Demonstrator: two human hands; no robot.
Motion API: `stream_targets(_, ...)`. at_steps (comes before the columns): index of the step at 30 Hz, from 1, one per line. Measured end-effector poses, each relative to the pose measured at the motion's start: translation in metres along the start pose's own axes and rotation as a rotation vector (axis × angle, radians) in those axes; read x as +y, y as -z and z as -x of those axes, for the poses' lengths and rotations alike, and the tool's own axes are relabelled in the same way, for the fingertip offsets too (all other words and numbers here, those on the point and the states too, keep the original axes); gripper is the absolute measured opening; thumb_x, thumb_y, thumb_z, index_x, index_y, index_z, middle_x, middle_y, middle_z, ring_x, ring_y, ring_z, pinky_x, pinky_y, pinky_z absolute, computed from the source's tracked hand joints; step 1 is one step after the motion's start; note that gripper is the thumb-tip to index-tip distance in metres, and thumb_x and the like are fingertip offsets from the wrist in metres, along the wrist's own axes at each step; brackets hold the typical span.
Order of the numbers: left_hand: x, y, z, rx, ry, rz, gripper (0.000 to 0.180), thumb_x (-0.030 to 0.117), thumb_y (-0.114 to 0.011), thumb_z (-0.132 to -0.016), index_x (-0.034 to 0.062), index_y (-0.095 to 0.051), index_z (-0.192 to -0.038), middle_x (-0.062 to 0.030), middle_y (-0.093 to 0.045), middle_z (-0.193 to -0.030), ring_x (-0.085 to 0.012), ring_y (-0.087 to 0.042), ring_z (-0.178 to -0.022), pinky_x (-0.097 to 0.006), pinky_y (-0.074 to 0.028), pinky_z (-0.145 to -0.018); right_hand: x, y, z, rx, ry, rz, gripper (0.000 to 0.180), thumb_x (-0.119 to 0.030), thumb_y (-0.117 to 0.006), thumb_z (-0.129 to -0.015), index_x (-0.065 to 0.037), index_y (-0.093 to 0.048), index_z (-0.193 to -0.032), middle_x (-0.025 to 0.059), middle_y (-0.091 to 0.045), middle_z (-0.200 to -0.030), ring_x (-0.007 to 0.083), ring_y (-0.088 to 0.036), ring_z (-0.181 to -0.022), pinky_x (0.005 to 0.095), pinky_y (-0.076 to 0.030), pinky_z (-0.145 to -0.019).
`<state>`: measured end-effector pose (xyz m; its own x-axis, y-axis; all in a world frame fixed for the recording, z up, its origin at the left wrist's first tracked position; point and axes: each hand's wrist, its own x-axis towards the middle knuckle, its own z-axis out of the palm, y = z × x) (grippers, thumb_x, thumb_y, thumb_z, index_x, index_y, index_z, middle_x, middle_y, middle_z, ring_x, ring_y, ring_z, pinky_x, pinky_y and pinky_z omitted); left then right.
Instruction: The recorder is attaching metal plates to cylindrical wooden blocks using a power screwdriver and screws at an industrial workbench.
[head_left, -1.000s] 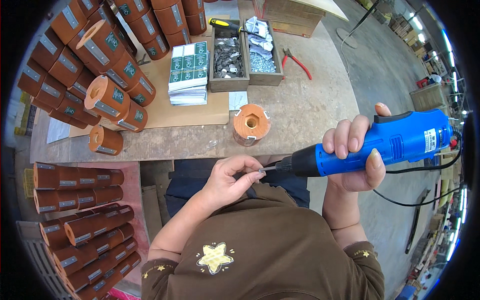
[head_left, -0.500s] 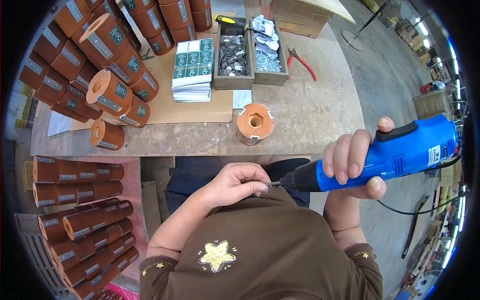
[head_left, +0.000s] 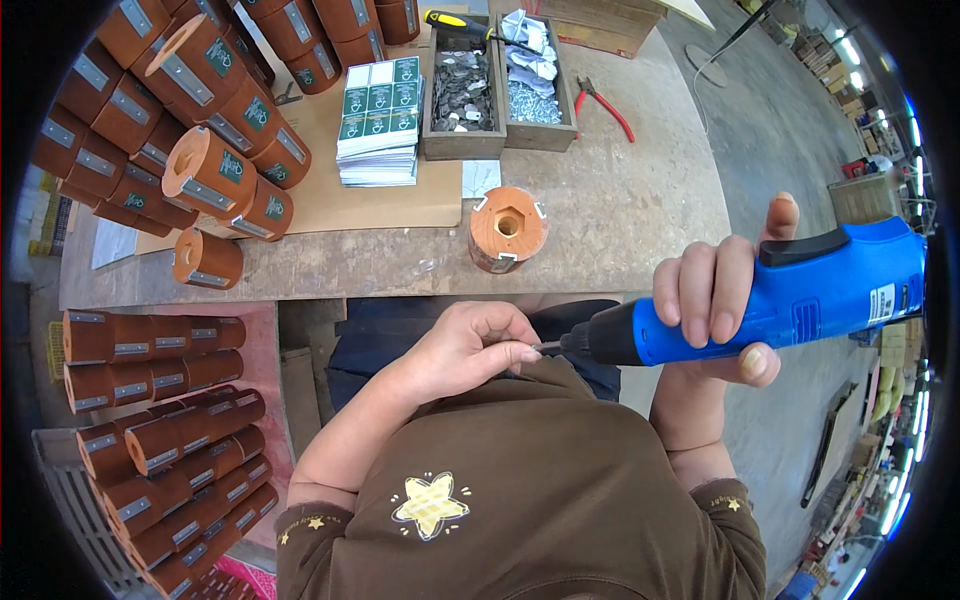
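Note:
My right hand (head_left: 715, 290) is wrapped around a blue electric screwdriver (head_left: 835, 290) with a black nose, held level and pointing left. Its thumb sticks up beside the black lever. At the nose's end, my left hand (head_left: 478, 340) pinches the tip of the thin metal driver bit (head_left: 551, 348) between thumb and forefinger. Whether a small screw is also in that pinch is hidden. Beyond the hands, near the table's front edge, an orange-brown cylinder (head_left: 508, 228) stands upright, with a hole in its top and metal clips at its rim.
On the table (head_left: 640, 220) are stacked label sheets (head_left: 378, 125), a wooden box of dark metal pieces (head_left: 463, 95), a box of screws (head_left: 533, 100) and red-handled pliers (head_left: 608, 108). A yellow-black screwdriver (head_left: 460, 22) lies across the boxes. Many cylinders (head_left: 200, 175) are piled at the left.
The whole scene sits slightly higher in the picture. The electric screwdriver has tilted a little, and my right thumb is raised higher. My left hand keeps its pinch at the bit.

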<state>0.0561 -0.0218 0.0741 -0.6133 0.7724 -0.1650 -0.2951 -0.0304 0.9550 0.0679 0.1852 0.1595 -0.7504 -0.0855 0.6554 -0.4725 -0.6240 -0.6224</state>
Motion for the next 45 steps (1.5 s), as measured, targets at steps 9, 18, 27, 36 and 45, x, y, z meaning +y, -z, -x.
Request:
stream_targets(9,0.001,-0.004,0.002,0.076,-0.041,-0.048,0.011,0.005,-0.061,-0.079,-0.0022,-0.060,-0.087,-0.0042,-0.063,-0.079,-0.0065,-0.058,-0.071,-0.021,-0.047,-0.065,-0.007,0.003,0.009,0.152,0.010,0.043,0.071,-0.009,-0.060,-0.066,-0.003,-0.025,-0.127,0.0061,-0.051,-0.071,0.0196,-0.054,-0.064,0.0365,-0.049,-0.066)
stream_targets(18,0.001,-0.005,0.000,0.115,-0.032,-0.192,0.008,0.005,-0.062,-0.079,-0.0023,-0.062,-0.081,-0.0048,-0.062,-0.079,-0.0079,-0.058,-0.073,-0.021,-0.047,-0.065,-0.009,-0.001,0.013,0.128,0.016,0.043,0.070,-0.008,-0.063,-0.065,-0.006,-0.027,-0.125,0.0060,-0.051,-0.070,0.0196,-0.053,-0.062,0.0348,-0.048,-0.061)
stream_targets(27,-0.003,-0.005,-0.007,0.124,-0.338,-0.440,0.007,0.007,-0.061,-0.077,0.0016,-0.060,-0.081,-0.0077,-0.060,-0.074,-0.0194,-0.057,-0.066,-0.029,-0.045,-0.061,-0.005,-0.007,0.014,0.027,0.071,0.111,0.067,-0.010,-0.069,-0.067,-0.008,-0.030,-0.122,0.0053,-0.053,-0.066,0.0194,-0.054,-0.058,0.0336,-0.047,-0.057)
stream_targets(36,0.006,0.001,-0.027,0.053,-0.444,-0.551,0.005,0.003,-0.061,-0.075,0.0007,-0.057,-0.078,-0.0078,-0.060,-0.075,-0.0201,-0.058,-0.071,-0.031,-0.045,-0.063,-0.012,0.007,0.010,0.070,0.092,0.131,0.068,-0.008,-0.064,-0.067,-0.006,-0.028,-0.124,0.0054,-0.052,-0.068,0.0194,-0.054,-0.060,0.0339,-0.047,-0.057)
stream_targets(45,0.068,0.090,-0.115,0.241,-0.484,-0.730,0.029,0.018,-0.056,-0.083,0.0048,-0.053,-0.109,-0.0087,-0.053,-0.106,-0.0168,-0.049,-0.103,-0.030,-0.041,-0.083,-0.026,0.018,0.003,0.208,0.212,0.118,0.065,-0.010,-0.058,-0.069,-0.005,-0.027,-0.126,0.0062,-0.050,-0.073,0.0180,-0.052,-0.062,0.0343,-0.046,-0.061)
